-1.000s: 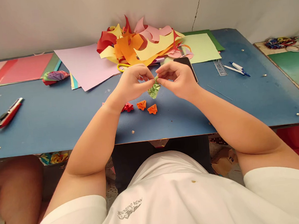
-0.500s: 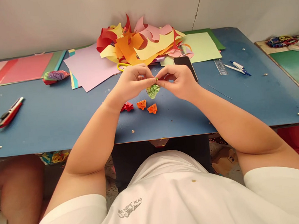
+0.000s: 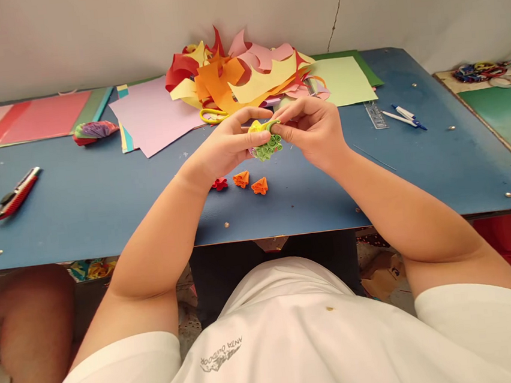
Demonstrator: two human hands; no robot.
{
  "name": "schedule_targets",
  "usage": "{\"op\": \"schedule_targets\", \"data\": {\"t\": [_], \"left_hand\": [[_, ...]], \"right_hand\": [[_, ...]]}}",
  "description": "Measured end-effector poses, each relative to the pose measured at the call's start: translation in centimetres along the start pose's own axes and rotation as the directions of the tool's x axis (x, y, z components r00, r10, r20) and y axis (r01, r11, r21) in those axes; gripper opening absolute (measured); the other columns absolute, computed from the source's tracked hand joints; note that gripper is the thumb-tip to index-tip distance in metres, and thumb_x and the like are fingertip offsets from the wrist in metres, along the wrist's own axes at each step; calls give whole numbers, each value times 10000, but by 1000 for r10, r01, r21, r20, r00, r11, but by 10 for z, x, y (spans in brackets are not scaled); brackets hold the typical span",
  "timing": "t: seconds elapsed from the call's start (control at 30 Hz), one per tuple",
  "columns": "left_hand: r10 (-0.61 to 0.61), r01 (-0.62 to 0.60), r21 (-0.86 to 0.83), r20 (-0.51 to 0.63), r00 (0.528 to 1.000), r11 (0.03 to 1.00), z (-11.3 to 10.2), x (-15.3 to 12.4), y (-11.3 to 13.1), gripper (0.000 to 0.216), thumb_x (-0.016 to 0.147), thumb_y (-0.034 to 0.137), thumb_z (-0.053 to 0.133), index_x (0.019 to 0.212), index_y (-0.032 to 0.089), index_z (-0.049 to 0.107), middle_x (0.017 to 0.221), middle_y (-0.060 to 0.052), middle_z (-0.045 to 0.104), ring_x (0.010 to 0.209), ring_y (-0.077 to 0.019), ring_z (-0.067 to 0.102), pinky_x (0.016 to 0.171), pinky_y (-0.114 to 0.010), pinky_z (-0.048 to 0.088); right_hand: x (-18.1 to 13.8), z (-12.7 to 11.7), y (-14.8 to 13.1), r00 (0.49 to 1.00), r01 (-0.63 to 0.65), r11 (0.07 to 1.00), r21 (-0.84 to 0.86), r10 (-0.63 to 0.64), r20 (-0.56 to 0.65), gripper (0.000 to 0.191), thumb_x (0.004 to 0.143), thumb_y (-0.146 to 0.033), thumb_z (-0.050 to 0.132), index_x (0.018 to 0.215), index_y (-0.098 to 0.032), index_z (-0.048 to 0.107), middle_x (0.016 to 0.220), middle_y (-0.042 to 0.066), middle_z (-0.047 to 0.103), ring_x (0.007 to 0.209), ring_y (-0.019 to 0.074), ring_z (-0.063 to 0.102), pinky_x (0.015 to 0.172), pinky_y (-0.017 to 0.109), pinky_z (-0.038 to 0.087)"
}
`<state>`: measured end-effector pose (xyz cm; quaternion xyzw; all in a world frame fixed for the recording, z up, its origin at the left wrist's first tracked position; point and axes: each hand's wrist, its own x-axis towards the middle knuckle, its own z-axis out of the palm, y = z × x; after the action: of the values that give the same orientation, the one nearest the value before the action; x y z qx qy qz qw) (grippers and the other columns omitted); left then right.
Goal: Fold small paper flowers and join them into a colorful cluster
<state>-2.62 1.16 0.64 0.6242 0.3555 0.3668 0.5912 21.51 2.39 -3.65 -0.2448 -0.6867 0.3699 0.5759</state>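
Between my hands, above the blue table, is a small bunch of curled paper flowers (image 3: 269, 147), green with some yellow on top. My left hand (image 3: 228, 141) pinches it from the left with thumb and fingers. At its upper right, my right hand (image 3: 310, 127) pinches a green strip or edge of the same piece. The fingers hide part of it. Below, on the table, sit two folded orange paper pieces (image 3: 259, 186) and a red paper piece (image 3: 220, 184), which my left wrist partly covers.
Behind my hands lies a heap of colored paper scraps (image 3: 221, 77) with yellow-handled scissors (image 3: 213, 116). A red utility knife (image 3: 12, 195) rests at left. Pens (image 3: 404, 118), a clear ruler (image 3: 375, 115) and a thin wire (image 3: 374, 158) lie at right. Another person's leg (image 3: 35, 339) shows lower left.
The paper flower bunch has turned and come up slightly, so more green curls and the yellow part show. My right hand has shifted a little right and covers the phone.
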Motion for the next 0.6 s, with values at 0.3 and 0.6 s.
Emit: {"op": "schedule_targets", "data": {"t": [0.3, 0.6], "left_hand": [[-33, 33, 23, 22, 999, 999, 6, -2, 7, 542, 681, 474, 1215, 1028, 279, 847, 870, 4, 742, 757, -147, 687, 718, -352, 556], [-65, 69, 193, -29, 997, 979, 3, -4, 12, 462, 775, 508, 1150, 978, 262, 816, 849, -31, 748, 781, -191, 734, 765, -394, 596]], "right_hand": [[1, -1, 0, 994, 80, 996, -31, -78, 83, 745, 898, -1041, 1011, 932, -321, 819, 980, 30, 851, 926, 231, 811, 857, 460, 799], [3, -12, -5, 981, 74, 992, -101, -54, 189, 674, 985, -996, 966, 972, -322, 972, 1044, 77, 941, 946, 258, 856, 881, 486, 807]]}}
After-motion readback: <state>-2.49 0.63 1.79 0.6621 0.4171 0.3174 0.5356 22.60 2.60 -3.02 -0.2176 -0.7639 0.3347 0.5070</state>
